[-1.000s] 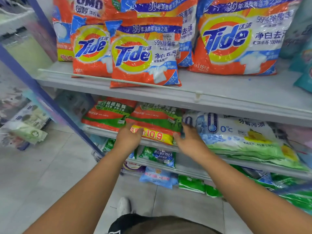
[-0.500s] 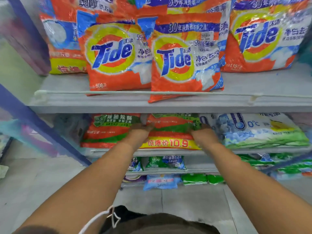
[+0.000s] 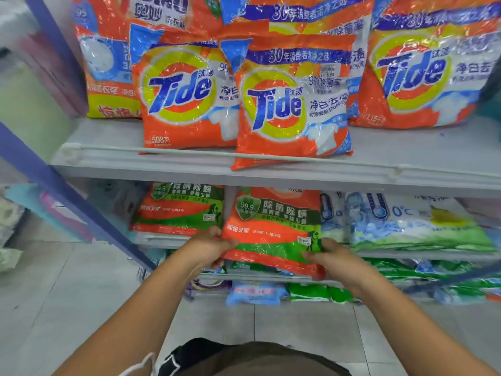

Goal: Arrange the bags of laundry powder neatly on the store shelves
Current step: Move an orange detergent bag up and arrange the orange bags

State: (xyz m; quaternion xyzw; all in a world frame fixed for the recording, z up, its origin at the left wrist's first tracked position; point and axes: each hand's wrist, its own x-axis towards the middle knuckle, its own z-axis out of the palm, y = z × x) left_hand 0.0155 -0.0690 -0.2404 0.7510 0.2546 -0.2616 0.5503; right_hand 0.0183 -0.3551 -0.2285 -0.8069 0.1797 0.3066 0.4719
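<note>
An orange-and-green laundry powder bag [image 3: 271,226] is tilted up at the front of the middle shelf [image 3: 162,238]. My left hand [image 3: 208,246] grips its lower left corner and my right hand [image 3: 332,257] grips its lower right corner. A matching orange-and-green bag [image 3: 179,207] lies flat just to its left. White-and-green bags [image 3: 412,223] lie to its right. Orange Tide bags [image 3: 292,104] stand on the upper shelf [image 3: 108,158], one leaning over the front rail.
A blue shelf upright [image 3: 67,191] slants down at the left. Lower shelves hold green, blue and purple bags [image 3: 254,293]. Grey floor tiles [image 3: 67,308] lie below. More goods sit blurred at the far left.
The bag lay flat with both hands reaching over it. Now both hands have pulled its front edge out and raised it, so it tilts up toward me.
</note>
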